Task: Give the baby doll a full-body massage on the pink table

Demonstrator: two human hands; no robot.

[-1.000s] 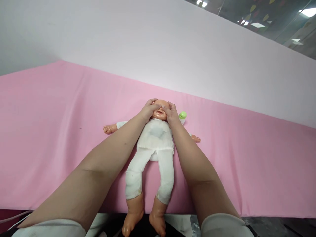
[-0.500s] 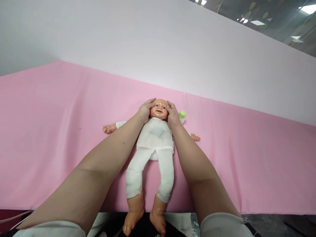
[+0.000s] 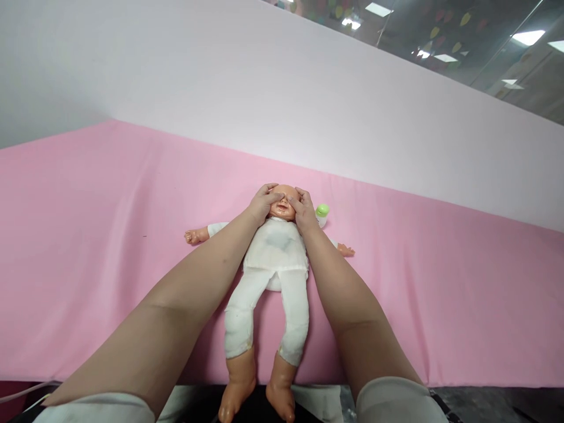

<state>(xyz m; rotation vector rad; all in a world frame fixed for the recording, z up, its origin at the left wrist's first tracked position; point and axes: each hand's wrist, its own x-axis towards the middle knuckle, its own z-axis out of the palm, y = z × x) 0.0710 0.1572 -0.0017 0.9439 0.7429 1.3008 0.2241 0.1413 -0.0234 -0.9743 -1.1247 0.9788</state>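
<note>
A baby doll [image 3: 277, 247] in a white cloth top and leggings lies face up, its head away from me. My left hand [image 3: 263, 202] is wrapped round one side of its head, with the thumb across the eye area. On the other side my right hand [image 3: 305, 210] cups the head the same way, thumb near the nose. Between the thumbs the doll's mouth shows, while its eyes are covered. A small white bottle with a light green cap [image 3: 322, 215] stands just right of my right hand.
Pink cloth [image 3: 379, 282] covers the padded table beneath the doll. Behind it rises a white wall [image 3: 247, 88], with a glass panel [image 3: 405, 41] above at the right. The doll's feet [image 3: 238, 382] stick out over the near edge. A pale cable [image 3: 26, 389] runs at lower left.
Both thumbs have moved inward from the sides of the doll's face to over its eyes. The view has shifted slightly, and more of the bottle shows.
</note>
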